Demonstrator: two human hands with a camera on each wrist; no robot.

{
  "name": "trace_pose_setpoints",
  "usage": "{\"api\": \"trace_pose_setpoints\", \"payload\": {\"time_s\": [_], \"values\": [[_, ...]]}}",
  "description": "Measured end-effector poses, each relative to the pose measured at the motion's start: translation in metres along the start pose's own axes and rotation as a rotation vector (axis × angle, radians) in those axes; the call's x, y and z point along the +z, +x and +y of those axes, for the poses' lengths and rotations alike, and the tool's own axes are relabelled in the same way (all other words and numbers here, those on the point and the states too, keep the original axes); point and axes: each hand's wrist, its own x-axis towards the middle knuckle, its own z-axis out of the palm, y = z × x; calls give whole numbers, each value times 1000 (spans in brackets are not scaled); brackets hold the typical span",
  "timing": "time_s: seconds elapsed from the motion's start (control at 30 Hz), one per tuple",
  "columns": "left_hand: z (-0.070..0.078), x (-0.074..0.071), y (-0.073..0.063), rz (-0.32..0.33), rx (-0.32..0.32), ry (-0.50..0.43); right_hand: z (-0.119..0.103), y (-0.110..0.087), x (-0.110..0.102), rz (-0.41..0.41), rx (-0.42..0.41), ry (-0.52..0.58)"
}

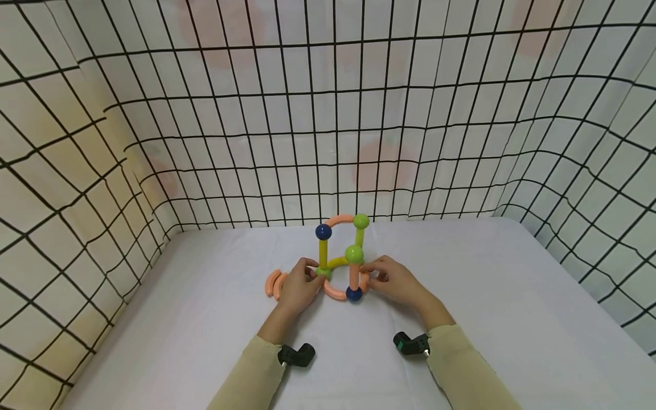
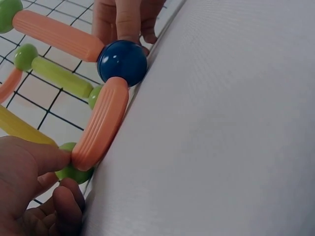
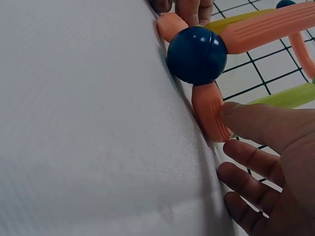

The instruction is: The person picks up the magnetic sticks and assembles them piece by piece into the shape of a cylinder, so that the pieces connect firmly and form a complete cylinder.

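Note:
A frame of toy building sticks and balls stands on the white table. Its base has curved orange sticks (image 2: 102,125), a yellow curved stick (image 1: 337,262), and a dark blue ball (image 1: 353,294) at the front. Three straight sticks rise from it: yellow (image 1: 323,253), orange (image 1: 354,276) and green (image 1: 360,238), each topped by a ball. One curved orange stick (image 1: 340,219) spans two top balls. My left hand (image 1: 299,286) pinches the base's left green ball (image 2: 73,172). On the other side, my right hand (image 1: 398,280) pinches the right curved orange stick (image 3: 211,110) between thumb and fingers.
Loose curved orange sticks (image 1: 272,283) lie on the table just left of my left hand, partly hidden by it. Black grid netting (image 1: 338,136) over pale cloth walls rises behind the table (image 1: 512,296) and along both sides.

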Motion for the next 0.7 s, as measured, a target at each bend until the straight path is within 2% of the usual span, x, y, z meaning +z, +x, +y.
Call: {"api": "trace_pose_setpoints", "payload": {"time_s": [0.37, 0.7], "values": [[-3, 1, 0, 12, -7, -31, 2, -1, 2, 12, -31, -4], [0, 2, -3, -2, -14, -81, 3, -4, 2, 23, -9, -7]]}}
